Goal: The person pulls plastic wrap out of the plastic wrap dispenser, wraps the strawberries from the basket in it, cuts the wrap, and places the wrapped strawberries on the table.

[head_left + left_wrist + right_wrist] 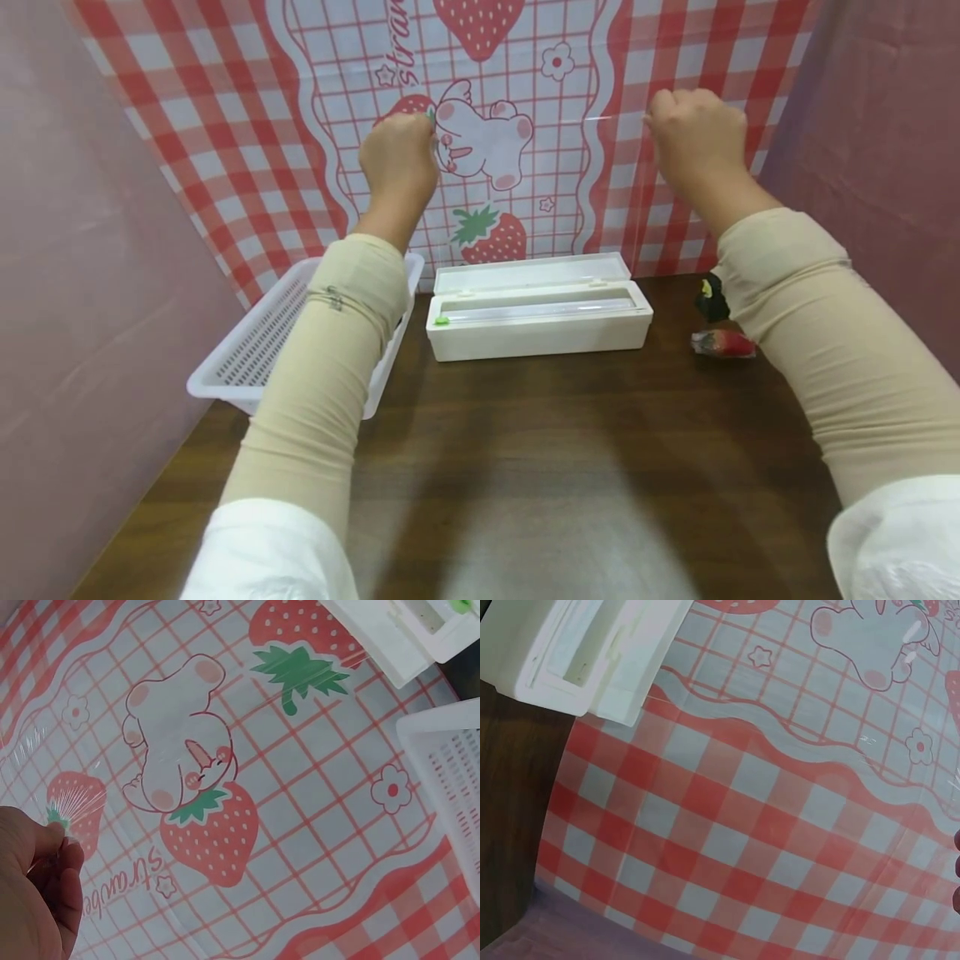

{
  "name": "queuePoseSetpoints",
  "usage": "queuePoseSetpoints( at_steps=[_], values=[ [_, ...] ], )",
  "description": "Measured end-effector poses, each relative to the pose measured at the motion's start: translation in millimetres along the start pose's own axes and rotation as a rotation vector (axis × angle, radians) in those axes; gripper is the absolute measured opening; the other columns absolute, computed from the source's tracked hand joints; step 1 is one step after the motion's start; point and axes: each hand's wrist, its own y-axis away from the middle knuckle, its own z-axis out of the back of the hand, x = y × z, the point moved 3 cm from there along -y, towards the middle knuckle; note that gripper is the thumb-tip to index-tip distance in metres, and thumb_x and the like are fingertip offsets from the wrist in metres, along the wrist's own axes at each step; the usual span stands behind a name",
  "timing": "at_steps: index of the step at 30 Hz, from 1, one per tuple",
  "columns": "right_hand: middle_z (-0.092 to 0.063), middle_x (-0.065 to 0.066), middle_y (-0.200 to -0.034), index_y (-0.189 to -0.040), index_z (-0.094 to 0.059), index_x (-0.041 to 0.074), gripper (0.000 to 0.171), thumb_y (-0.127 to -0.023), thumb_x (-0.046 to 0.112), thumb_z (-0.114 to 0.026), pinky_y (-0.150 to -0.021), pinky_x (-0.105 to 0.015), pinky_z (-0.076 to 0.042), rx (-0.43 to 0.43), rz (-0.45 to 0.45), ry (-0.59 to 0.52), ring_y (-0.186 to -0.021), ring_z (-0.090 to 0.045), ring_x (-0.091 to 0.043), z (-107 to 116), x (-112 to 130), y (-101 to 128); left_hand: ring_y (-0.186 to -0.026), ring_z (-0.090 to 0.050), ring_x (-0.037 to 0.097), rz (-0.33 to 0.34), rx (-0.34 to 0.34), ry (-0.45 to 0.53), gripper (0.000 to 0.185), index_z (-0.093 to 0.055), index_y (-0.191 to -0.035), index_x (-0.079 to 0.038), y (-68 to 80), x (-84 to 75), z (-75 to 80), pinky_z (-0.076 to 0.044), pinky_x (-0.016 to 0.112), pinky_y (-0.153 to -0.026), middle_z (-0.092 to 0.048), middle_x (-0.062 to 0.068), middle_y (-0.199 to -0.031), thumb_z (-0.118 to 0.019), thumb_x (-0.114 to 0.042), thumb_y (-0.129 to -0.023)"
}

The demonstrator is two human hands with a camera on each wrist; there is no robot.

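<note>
- Two hands, left hand (399,158) and right hand (693,133), pinch a clear film sheet (540,167) taut.
- Backdrop (225,847) lettering partly reads "Strawbe".
- Film: transparent, wrinkled at corners.

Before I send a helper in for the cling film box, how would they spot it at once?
On the dark wooden table, against the strawberry-checked backdrop, lies a long white dispenser box with its lid open. It lies right of the white slotted basket, and unlike that it is solid-walled, with a green tab.
</note>
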Motion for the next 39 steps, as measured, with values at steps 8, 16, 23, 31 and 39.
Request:
queuePoseSetpoints(
  at_steps=[8, 16, 23, 31, 39],
  values=[
    [-0.059, -0.032, -0.09, -0.098, -0.05, -0.01, 0.032, -0.104, 0.02, -0.041, -0.06, -0.064, -0.049, -0.019, -0.008, 0.001, -0.081, -0.056, -0.05, 4, 0, -1, -0.087, -0.066, 0.029, 0.012, -0.002, 0.006, 0.022, -0.069, -0.108, -0.008, -0.3, -0.5, 5.4, -0.055, 0.04, -0.073, -0.07, 0.009, -0.101, -0.054, -0.022, -0.1],
    [-0.059, -0.032, -0.09, -0.1, -0.052, -0.01, 0.035, -0.104, 0.022, -0.04, -0.059, -0.066, -0.047, -0.037, -0.027, -0.03, -0.081, -0.056, -0.051, 9, -3, 2, -0.096, -0.066, 0.029, 0.024, 0.003, 0.03, 0.024, -0.068, -0.113, -0.013, -0.4, -0.2, 9.5, -0.054, 0.042, -0.078, -0.071, 0.006, -0.108, -0.052, -0.026, -0.101],
    [-0.059, -0.03, -0.093, -0.106, -0.056, -0.008, 0.041, -0.104, 0.028, -0.037, -0.063, -0.065, -0.047, -0.061, -0.061, -0.092, -0.086, -0.056, -0.05, 16, -7, 10, -0.101, -0.064, 0.026, -0.004, -0.032, 0.093, 0.025, -0.069, -0.114, -0.013, 9.8, -0.8, 16.5, -0.052, 0.04, -0.084, -0.07, 0.005, -0.109, -0.052, -0.026, -0.101],
    [-0.063, -0.026, -0.104, -0.114, -0.06, -0.005, 0.034, -0.104, 0.021, -0.041, -0.077, -0.061, -0.047, -0.106, -0.072, -0.203, -0.098, -0.055, -0.045, 27, -6, 28, -0.089, -0.063, 0.023, -0.087, -0.128, 0.203, 0.028, -0.071, -0.104, -0.006, 31.6, -1.8, 27.6, -0.05, 0.032, -0.079, -0.071, 0.007, -0.099, -0.055, -0.028, -0.099],
    [-0.065, -0.019, -0.103, -0.113, -0.062, -0.006, 0.027, -0.101, 0.015, -0.051, -0.082, -0.03, -0.046, -0.169, -0.078, -0.459, -0.09, -0.058, -0.022, 42, -7, 55, -0.072, -0.055, 0.018, -0.092, -0.085, 0.467, 0.026, -0.068, -0.086, -0.003, 57.8, 3.5, 34.9, -0.044, 0.026, -0.068, -0.068, 0.008, -0.081, -0.059, -0.027, -0.095]
  ],
)
